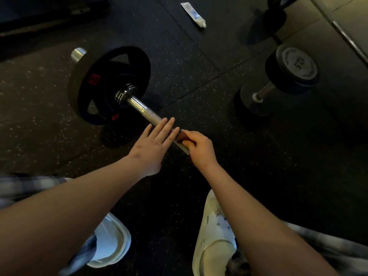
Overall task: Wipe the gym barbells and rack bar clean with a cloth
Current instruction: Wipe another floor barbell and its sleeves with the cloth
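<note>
— White shoes: the left one (111,242) and the right one (213,236) were nearest, planted on the floor under both bare forearms. And the hands?

— Both were on the barbell (143,109), which lay on the floor in front of the person. The left hand (153,144) lay flat across the shaft with straight fingers. The right hand (199,148) was just beside it, its fingers curled around the shaft. I could not tell if a cloth was between them; something dark showed under the fingertips, nothing more.

— What could go wrong, in your opinion?

— I think the bar could roll. It stood on a round black plate (111,84), and a flat palm does not hold it. A strong push along the shaft could turn it and press the fingers of the right hand against the floor. Also the rough grip section could catch a cloth.

— And the surface?

— Black rubber floor (258,156) with pale speckles and thin seams between the tiles; I judged it gives good friction. The room was dim.

— Farther away?

— A dumbbell (278,82) to the right, well apart. Beyond lay a small white tube (194,14), and another long bar (346,36) crossed the far right corner.
</note>
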